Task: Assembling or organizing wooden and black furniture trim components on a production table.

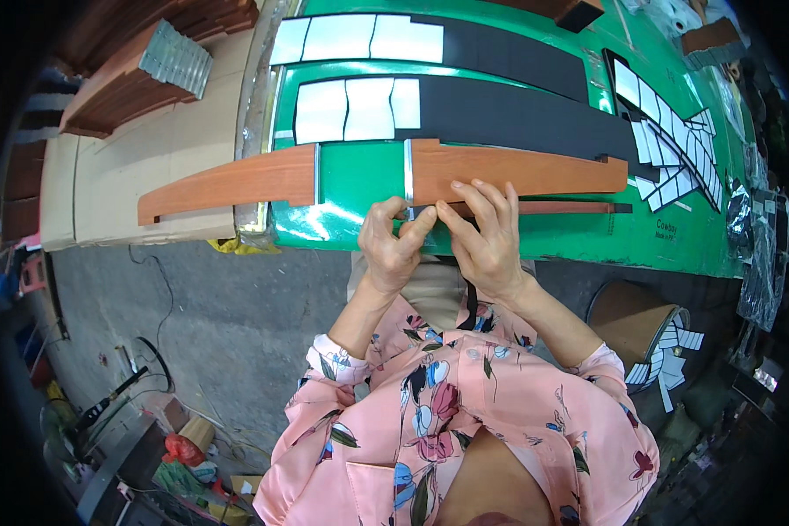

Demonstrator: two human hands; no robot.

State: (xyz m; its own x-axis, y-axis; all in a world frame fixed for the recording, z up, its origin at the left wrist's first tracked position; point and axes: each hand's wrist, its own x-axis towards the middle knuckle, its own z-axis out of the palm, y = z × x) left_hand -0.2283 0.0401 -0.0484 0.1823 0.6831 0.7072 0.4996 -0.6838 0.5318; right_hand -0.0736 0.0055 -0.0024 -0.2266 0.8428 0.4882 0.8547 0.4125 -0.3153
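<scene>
A brown wooden panel (543,171) with a curved edge and a pale metallic strip on its left end lies on the green table (359,188). My left hand (389,245) is closed at its near left corner, thumb toward the right hand; what the fingers pinch is hidden. My right hand (489,244) grips the near edge, fingertips on the panel's face and thumb tip close to the left thumb. A narrow brown piece with a dark end (579,208) runs along the near side. Left of a gap lies a second wooden panel (237,182).
Beyond the panels lie two long black sheets (508,110) bearing white pieces. More white-patched black strips (675,140) pile up at the right. Stacked wooden panels (136,83) stand on cardboard (210,114) at the left. A round bin (627,316) with white scraps stands below the right edge.
</scene>
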